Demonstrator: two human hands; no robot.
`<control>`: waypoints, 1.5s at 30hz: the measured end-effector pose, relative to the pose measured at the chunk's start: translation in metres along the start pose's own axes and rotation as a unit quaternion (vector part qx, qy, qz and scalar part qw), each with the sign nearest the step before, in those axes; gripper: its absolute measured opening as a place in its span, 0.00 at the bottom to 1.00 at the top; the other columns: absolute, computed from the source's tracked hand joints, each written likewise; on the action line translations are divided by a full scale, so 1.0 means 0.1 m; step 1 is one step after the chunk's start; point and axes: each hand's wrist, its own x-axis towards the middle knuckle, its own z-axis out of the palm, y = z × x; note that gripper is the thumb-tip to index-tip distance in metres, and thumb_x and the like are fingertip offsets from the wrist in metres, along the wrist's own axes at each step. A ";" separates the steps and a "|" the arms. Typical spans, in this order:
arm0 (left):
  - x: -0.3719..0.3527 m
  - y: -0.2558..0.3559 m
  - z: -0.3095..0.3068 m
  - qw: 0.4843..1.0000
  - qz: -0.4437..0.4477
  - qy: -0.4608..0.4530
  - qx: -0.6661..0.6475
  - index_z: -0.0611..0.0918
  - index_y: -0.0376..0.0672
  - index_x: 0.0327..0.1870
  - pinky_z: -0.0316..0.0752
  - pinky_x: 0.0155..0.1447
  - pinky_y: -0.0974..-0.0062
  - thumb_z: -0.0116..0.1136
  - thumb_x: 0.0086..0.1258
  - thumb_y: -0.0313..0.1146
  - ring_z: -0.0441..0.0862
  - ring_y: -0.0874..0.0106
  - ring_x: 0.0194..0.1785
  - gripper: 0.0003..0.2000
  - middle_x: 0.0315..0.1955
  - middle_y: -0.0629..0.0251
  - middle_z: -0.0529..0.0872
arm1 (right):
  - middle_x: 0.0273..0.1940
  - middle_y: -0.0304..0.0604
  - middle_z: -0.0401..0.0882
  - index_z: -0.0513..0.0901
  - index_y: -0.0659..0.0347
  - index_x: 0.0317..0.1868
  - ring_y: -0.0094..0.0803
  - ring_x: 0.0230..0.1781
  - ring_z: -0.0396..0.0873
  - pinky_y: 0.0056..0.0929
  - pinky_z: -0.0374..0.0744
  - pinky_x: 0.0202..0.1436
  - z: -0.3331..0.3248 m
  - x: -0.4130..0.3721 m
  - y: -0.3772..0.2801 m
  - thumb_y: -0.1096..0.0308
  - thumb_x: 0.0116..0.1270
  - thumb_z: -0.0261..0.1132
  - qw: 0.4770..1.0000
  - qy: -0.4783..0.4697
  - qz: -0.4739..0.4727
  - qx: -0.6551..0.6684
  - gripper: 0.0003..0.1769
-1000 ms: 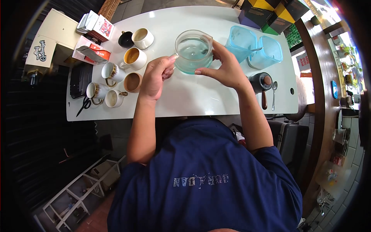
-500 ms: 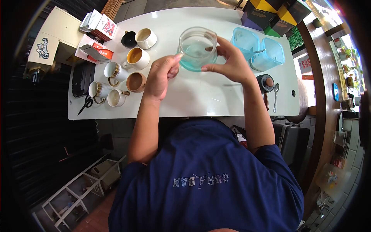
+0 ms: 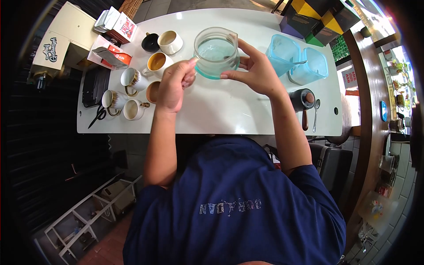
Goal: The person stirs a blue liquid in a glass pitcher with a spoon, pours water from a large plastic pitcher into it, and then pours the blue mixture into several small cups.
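Observation:
A clear glass jug (image 3: 216, 53) with a teal tint at its bottom is held up over the white table. My left hand (image 3: 175, 84) is closed at the jug's left side, seemingly round its handle, which the fingers hide. On the other side my right hand (image 3: 254, 70) grips the glass, thumb low on the near side and fingers behind. The jug's round mouth faces up towards me, its spout pointing right. Close to my left hand stand an orange-lined mug (image 3: 157, 64) and a brown-lined cup (image 3: 153, 92), the latter partly covered by that hand.
Several more mugs (image 3: 134, 109), scissors (image 3: 98, 116) and boxes (image 3: 115, 57) crowd the table's (image 3: 212, 119) left side. Two blue translucent containers (image 3: 282, 51), a dark handled portafilter-like tool (image 3: 302, 100) and a spoon (image 3: 316, 115) lie right. Dark boxes (image 3: 304, 26) stand at the far right.
Both hands have shifted a little left with the jug, which has tipped slightly. My left hand now covers part of the brown-lined cup. The hold stays the same.

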 end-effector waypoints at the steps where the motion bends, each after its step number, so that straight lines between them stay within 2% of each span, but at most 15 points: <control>1: -0.02 -0.02 0.04 1.000 -0.012 -0.001 -0.006 0.64 0.48 0.15 0.49 0.27 0.82 0.51 0.68 0.39 0.54 0.84 0.21 0.19 0.15 0.78 0.61 | 0.59 0.49 0.72 0.59 0.70 0.68 0.31 0.52 0.77 0.31 0.75 0.59 -0.04 0.01 0.07 0.78 0.48 0.75 0.999 -0.013 -0.018 0.034 0.47; 6: 0.02 0.01 0.07 1.000 -0.002 0.011 -0.019 0.65 0.48 0.16 0.50 0.27 0.83 0.53 0.68 0.38 0.55 0.84 0.22 0.18 0.16 0.78 0.61 | 0.58 0.49 0.73 0.60 0.71 0.67 0.31 0.51 0.78 0.29 0.77 0.56 -0.08 0.06 0.03 0.78 0.48 0.76 0.999 -0.013 -0.024 0.039 0.47; 8: 0.01 0.00 0.00 1.000 0.009 0.007 -0.015 0.65 0.48 0.16 0.50 0.27 0.83 0.53 0.68 0.39 0.56 0.84 0.22 0.18 0.16 0.78 0.61 | 0.58 0.49 0.73 0.61 0.71 0.66 0.31 0.51 0.78 0.27 0.78 0.54 0.02 0.08 0.02 0.78 0.48 0.76 0.998 0.004 -0.059 0.028 0.46; 9: -0.01 0.00 0.00 1.000 -0.004 0.015 -0.017 0.66 0.48 0.17 0.50 0.27 0.83 0.53 0.67 0.39 0.56 0.84 0.22 0.18 0.17 0.78 0.62 | 0.57 0.49 0.73 0.61 0.70 0.66 0.31 0.51 0.77 0.28 0.77 0.55 0.03 0.05 -0.05 0.78 0.47 0.76 1.000 -0.004 -0.018 -0.001 0.46; 10: -0.03 -0.01 0.00 0.999 -0.017 0.023 -0.019 0.66 0.48 0.17 0.50 0.27 0.83 0.53 0.67 0.39 0.56 0.84 0.22 0.17 0.17 0.78 0.62 | 0.57 0.49 0.73 0.61 0.70 0.66 0.31 0.51 0.77 0.28 0.77 0.55 0.00 0.05 -0.02 0.78 0.47 0.76 1.000 -0.003 -0.019 0.000 0.46; 12: -0.03 -0.07 -0.01 0.999 -0.019 -0.003 -0.025 0.67 0.48 0.18 0.50 0.27 0.83 0.53 0.67 0.39 0.56 0.84 0.22 0.16 0.17 0.79 0.62 | 0.57 0.48 0.73 0.61 0.70 0.66 0.31 0.52 0.77 0.31 0.75 0.59 -0.08 0.06 0.04 0.77 0.47 0.76 0.998 -0.031 0.014 0.047 0.46; 15: -0.02 -0.01 0.03 0.999 -0.008 0.031 -0.037 0.67 0.48 0.18 0.50 0.28 0.83 0.52 0.67 0.38 0.56 0.84 0.22 0.16 0.17 0.78 0.62 | 0.58 0.47 0.72 0.61 0.70 0.66 0.31 0.52 0.77 0.33 0.74 0.61 -0.01 0.08 0.07 0.78 0.46 0.77 0.999 -0.011 -0.021 0.047 0.47; 17: -0.03 0.04 -0.03 0.999 -0.005 0.027 -0.037 0.67 0.48 0.18 0.50 0.28 0.83 0.52 0.67 0.38 0.56 0.84 0.22 0.16 0.17 0.78 0.62 | 0.59 0.47 0.72 0.62 0.70 0.66 0.31 0.52 0.77 0.33 0.75 0.61 0.07 0.09 0.04 0.77 0.46 0.77 0.998 0.015 -0.047 0.038 0.46; 20: -0.04 0.02 -0.02 0.999 -0.006 0.022 -0.037 0.67 0.47 0.18 0.50 0.27 0.83 0.52 0.67 0.38 0.55 0.84 0.22 0.16 0.17 0.78 0.61 | 0.59 0.47 0.72 0.63 0.70 0.66 0.31 0.52 0.77 0.33 0.74 0.61 0.02 0.09 0.10 0.76 0.46 0.77 0.998 0.002 -0.059 0.011 0.46; 27: -0.06 0.03 -0.06 0.997 0.001 0.017 -0.072 0.67 0.47 0.19 0.51 0.27 0.82 0.51 0.68 0.37 0.55 0.84 0.22 0.15 0.17 0.78 0.61 | 0.60 0.50 0.71 0.62 0.69 0.66 0.33 0.52 0.77 0.34 0.75 0.60 0.02 0.05 -0.02 0.76 0.45 0.78 0.998 0.012 -0.057 -0.007 0.47; 30: -0.07 0.02 -0.07 0.998 0.000 0.011 -0.070 0.67 0.47 0.19 0.51 0.27 0.83 0.51 0.68 0.37 0.55 0.84 0.22 0.15 0.17 0.78 0.61 | 0.58 0.51 0.72 0.62 0.69 0.66 0.33 0.53 0.77 0.33 0.75 0.60 -0.02 0.06 0.06 0.76 0.45 0.78 0.997 0.015 -0.073 0.030 0.47; 33: -0.03 -0.05 0.00 0.999 -0.003 0.016 -0.049 0.67 0.48 0.19 0.51 0.27 0.83 0.51 0.68 0.37 0.55 0.84 0.22 0.15 0.17 0.78 0.61 | 0.56 0.51 0.75 0.62 0.69 0.66 0.32 0.53 0.77 0.33 0.74 0.60 -0.03 0.07 0.12 0.75 0.46 0.77 0.997 0.010 -0.076 -0.027 0.47; 36: -0.01 0.02 -0.02 0.998 0.006 0.027 -0.052 0.67 0.48 0.18 0.51 0.27 0.83 0.52 0.68 0.38 0.55 0.84 0.22 0.16 0.17 0.78 0.61 | 0.54 0.50 0.77 0.62 0.70 0.65 0.32 0.53 0.77 0.34 0.72 0.62 0.01 0.10 0.07 0.75 0.46 0.77 0.998 0.011 -0.058 0.014 0.46; 42: -0.06 0.01 0.00 0.998 -0.033 0.012 -0.058 0.67 0.49 0.18 0.51 0.27 0.83 0.52 0.68 0.38 0.55 0.84 0.22 0.16 0.17 0.78 0.61 | 0.53 0.49 0.77 0.63 0.72 0.65 0.32 0.53 0.77 0.33 0.74 0.60 -0.04 0.07 0.10 0.75 0.47 0.77 0.996 -0.004 -0.072 -0.042 0.45; 45: -0.04 0.04 0.03 0.998 -0.012 0.018 -0.054 0.67 0.48 0.18 0.51 0.27 0.84 0.53 0.68 0.38 0.56 0.85 0.22 0.16 0.17 0.78 0.62 | 0.52 0.48 0.78 0.64 0.70 0.64 0.31 0.52 0.77 0.32 0.74 0.60 -0.06 0.09 0.07 0.76 0.48 0.76 0.999 -0.007 -0.041 0.017 0.44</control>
